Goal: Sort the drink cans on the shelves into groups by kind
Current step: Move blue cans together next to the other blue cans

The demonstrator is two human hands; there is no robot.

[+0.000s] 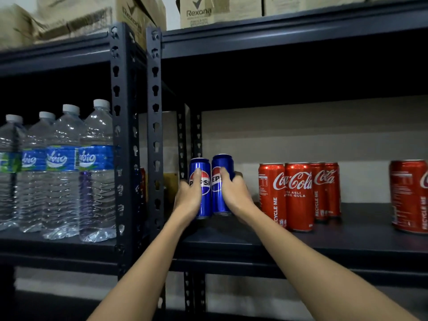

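Observation:
Two blue Pepsi cans stand side by side at the left end of the dark shelf (324, 237). My left hand (188, 193) grips the left Pepsi can (203, 167), thumb on its front. My right hand (234, 191) grips the right Pepsi can (220, 165), fingers curled round its right side. To the right stands a cluster of red Coca-Cola cans (298, 193), upright and close together. One more Coca-Cola can (408, 193) stands apart at the far right edge of the view.
A perforated black upright (154, 126) divides the shelving. Left of it, several clear water bottles (62, 172) with blue labels fill the neighbouring shelf. A red can (142, 181) shows partly behind the upright. Cardboard boxes (199, 10) sit on the top shelf.

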